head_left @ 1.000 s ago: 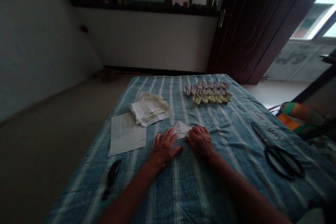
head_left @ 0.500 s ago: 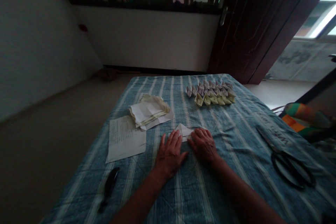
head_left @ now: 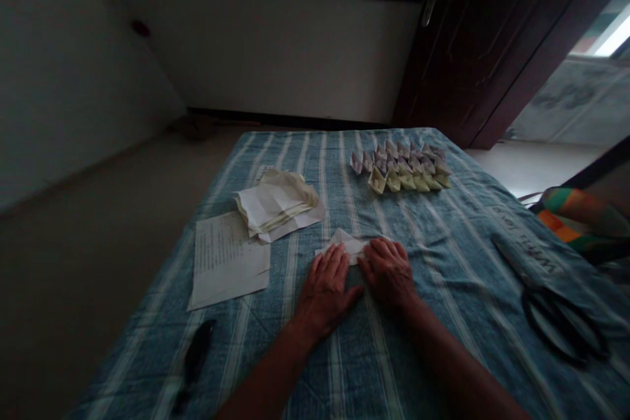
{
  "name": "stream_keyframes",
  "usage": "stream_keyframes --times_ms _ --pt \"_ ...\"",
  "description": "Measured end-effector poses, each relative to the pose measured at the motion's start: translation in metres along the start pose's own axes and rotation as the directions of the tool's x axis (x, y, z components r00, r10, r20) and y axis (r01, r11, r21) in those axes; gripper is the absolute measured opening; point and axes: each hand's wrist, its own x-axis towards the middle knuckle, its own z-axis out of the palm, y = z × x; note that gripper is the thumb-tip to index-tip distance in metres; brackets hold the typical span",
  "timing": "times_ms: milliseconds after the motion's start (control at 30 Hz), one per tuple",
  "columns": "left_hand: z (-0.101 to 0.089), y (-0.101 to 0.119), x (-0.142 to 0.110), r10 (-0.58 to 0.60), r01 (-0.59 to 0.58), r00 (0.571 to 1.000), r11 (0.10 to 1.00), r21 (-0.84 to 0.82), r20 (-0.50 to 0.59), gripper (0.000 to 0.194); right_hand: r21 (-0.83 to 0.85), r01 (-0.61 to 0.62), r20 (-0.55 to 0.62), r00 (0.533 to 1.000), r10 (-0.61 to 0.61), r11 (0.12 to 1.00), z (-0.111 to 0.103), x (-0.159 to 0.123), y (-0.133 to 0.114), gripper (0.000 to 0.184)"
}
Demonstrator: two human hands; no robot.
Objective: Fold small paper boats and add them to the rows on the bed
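Observation:
A small piece of white folded paper with a pointed top lies on the cloth in front of me. My left hand rests flat over its left part, fingers stretched out and thumb apart. On the right end of the folded paper, my right hand presses down with bent fingers held close together, hiding that end. Farther back on the right stand rows of folded paper pieces, yellowish in front and pale purplish or white behind.
A stack of creased paper sheets lies left of my hands, beside a printed sheet. A black-handled object is at the near left. Large black-handled scissors lie at the right on the striped tablecloth.
The view has tilted down slightly, so the scene sits a little differently. My left hand has shifted slightly right along the folded paper, uncovering its left tip. The right hand stays at the right end.

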Motion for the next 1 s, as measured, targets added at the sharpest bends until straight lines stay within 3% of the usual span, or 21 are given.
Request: stream_keyframes --times_ms 133,267,367,633,1000 --pt "0.001 0.001 0.0 -0.024 0.024 1.0 1.0 -0.005 0.006 0.058 0.001 -0.021 -0.088 0.996 0.021 1.0 0.001 -0.002 0.0 0.014" --pt "0.002 0.0 0.0 -0.022 0.022 0.999 1.0 -0.014 0.027 0.057 0.093 0.164 -0.157 0.976 -0.148 0.982 0.005 -0.006 -0.004 0.019" --pt "0.002 -0.001 0.0 -0.019 0.02 1.0 0.999 -0.037 0.025 0.056 0.142 0.22 -0.101 0.973 -0.207 0.965 0.008 -0.007 -0.007 0.019" --pt "-0.004 0.001 0.002 -0.04 0.043 0.997 0.998 -0.054 0.064 0.059 0.101 0.142 0.079 0.985 -0.15 0.985 -0.002 -0.002 -0.011 0.015" --pt "-0.01 -0.007 0.001 -0.039 0.04 0.994 0.999 -0.003 0.106 0.061 0.077 0.103 0.129 0.985 -0.112 0.992 0.0 0.0 -0.01 0.009"
